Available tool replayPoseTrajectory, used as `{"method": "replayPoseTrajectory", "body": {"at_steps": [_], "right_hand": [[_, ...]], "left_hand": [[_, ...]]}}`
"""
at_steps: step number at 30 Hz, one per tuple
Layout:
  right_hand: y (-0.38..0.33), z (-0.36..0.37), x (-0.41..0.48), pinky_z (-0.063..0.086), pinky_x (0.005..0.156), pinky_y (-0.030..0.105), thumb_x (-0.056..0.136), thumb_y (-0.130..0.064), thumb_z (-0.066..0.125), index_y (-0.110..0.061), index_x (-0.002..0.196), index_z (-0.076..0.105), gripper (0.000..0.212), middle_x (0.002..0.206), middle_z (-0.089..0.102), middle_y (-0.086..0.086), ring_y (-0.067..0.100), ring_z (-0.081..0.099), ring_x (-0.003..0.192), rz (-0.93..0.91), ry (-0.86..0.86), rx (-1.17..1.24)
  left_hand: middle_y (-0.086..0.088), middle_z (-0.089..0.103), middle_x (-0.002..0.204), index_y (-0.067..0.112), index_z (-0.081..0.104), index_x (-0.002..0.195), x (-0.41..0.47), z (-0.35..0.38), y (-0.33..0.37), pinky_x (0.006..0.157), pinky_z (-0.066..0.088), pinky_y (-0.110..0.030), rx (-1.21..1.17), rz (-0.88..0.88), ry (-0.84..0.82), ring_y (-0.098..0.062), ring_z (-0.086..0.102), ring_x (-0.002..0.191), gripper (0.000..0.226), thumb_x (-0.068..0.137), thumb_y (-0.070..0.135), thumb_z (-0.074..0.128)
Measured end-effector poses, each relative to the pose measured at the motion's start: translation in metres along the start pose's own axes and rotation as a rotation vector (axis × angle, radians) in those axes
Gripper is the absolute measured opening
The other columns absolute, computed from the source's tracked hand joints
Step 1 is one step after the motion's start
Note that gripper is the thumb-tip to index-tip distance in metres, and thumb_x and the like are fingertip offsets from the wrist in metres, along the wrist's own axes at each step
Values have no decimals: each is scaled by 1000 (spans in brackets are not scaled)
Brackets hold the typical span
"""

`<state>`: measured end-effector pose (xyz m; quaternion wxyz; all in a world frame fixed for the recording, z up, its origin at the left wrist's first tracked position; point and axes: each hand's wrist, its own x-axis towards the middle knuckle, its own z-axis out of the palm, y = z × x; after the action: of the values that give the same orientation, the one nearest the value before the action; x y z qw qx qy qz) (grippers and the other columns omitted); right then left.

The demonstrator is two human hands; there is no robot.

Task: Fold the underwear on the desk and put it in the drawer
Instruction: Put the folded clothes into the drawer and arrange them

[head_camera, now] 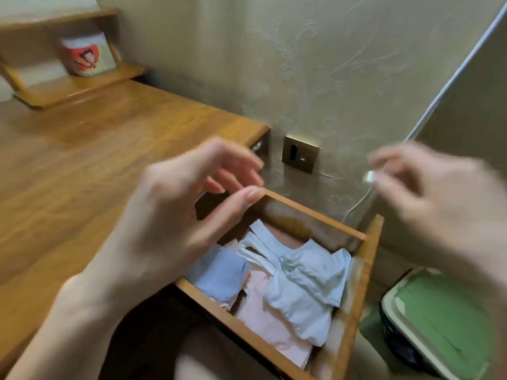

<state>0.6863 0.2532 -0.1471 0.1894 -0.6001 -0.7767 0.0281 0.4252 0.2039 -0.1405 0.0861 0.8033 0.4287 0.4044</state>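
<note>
Head view: looks down, close over open drawer point(354, 283), desk point(96, 149) left.

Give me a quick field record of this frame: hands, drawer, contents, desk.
left hand: above drawer, fingers curled, grip empty
right hand: raised beside drawer, blurred, holds nothing visible; ring on one finger
drawer: pulled open
contents: pale blue garment, pink garment, blue striped folded piece
desk: no underwear on the part in view
shelf: printed mug
floor right: bin with green liner
</note>
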Motion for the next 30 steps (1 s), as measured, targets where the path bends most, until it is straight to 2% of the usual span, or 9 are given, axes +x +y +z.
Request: {"method": "replayPoseTrajectory", "body": {"at_steps": [2, 4, 8, 15, 19, 21, 24, 27, 30], "right_hand": [[16, 47, -13, 44, 70, 33, 92, -56, 39, -17, 105, 43, 42, 94, 61, 2, 27, 60, 88, 252, -410, -345], [26, 84, -19, 44, 68, 34, 95, -52, 41, -13, 96, 40, 39, 85, 59, 1, 28, 61, 89, 364, -564, -161], [24, 101, -11, 43, 61, 35, 94, -49, 44, -16, 83, 43, 34, 72, 59, 4, 22, 57, 70, 451, -433, 175], [-17, 136, 24, 42, 61, 31, 94, -39, 49, -19, 92, 42, 21, 81, 60, 0, 18, 59, 76, 321, -396, 400], [-39, 172, 49, 48, 67, 31, 95, -21, 46, -21, 106, 40, 13, 100, 65, 10, 20, 64, 85, 342, -348, 678], [-50, 190, 59, 53, 76, 34, 93, -13, 46, -23, 110, 40, 21, 110, 64, 12, 22, 63, 93, 380, -365, 784], [-68, 212, 71, 46, 66, 22, 93, -6, 45, -23, 125, 41, 36, 123, 61, 8, 17, 59, 102, 384, -449, 883], [-82, 229, 80, 46, 96, 29, 93, -1, 40, -17, 140, 34, 50, 138, 53, 10, 21, 51, 123, 343, -524, 893], [-95, 239, 87, 37, 109, 36, 95, -3, 39, -14, 147, 25, 55, 142, 47, 12, 27, 44, 131, 299, -553, 891]], "left_hand": [[9, 69, 91, 17, 65, 102, -4, 6, -24, 68, 54, -33, 127, -129, -40, -7, 66, 82, 27, 86, 36, 54], [8, 69, 88, 20, 66, 99, -10, 12, -46, 67, 54, -36, 163, -239, -33, -7, 65, 79, 26, 85, 39, 54], [11, 67, 85, 28, 63, 96, -16, 17, -68, 67, 55, -39, 241, -343, -65, -8, 64, 78, 31, 81, 50, 47], [10, 66, 87, 25, 63, 91, -20, 11, -86, 73, 51, -34, 328, -443, 3, -11, 63, 83, 12, 87, 34, 57], [4, 65, 105, 17, 64, 100, -26, 2, -94, 79, 41, -11, 311, -445, 1, -9, 59, 97, 22, 84, 29, 56], [3, 66, 109, 14, 65, 106, -30, -2, -94, 83, 43, -12, 301, -463, 1, -10, 60, 99, 19, 88, 19, 60], [3, 67, 113, 15, 67, 112, -34, -6, -94, 85, 42, -11, 300, -497, -8, -8, 61, 102, 25, 90, 10, 56], [5, 68, 114, 17, 69, 110, -32, -7, -95, 91, 44, -16, 341, -476, -38, -6, 60, 105, 29, 89, 3, 55], [5, 70, 109, 19, 71, 104, -29, -7, -95, 93, 49, -26, 371, -464, -29, -7, 63, 102, 30, 86, 1, 56]]}}
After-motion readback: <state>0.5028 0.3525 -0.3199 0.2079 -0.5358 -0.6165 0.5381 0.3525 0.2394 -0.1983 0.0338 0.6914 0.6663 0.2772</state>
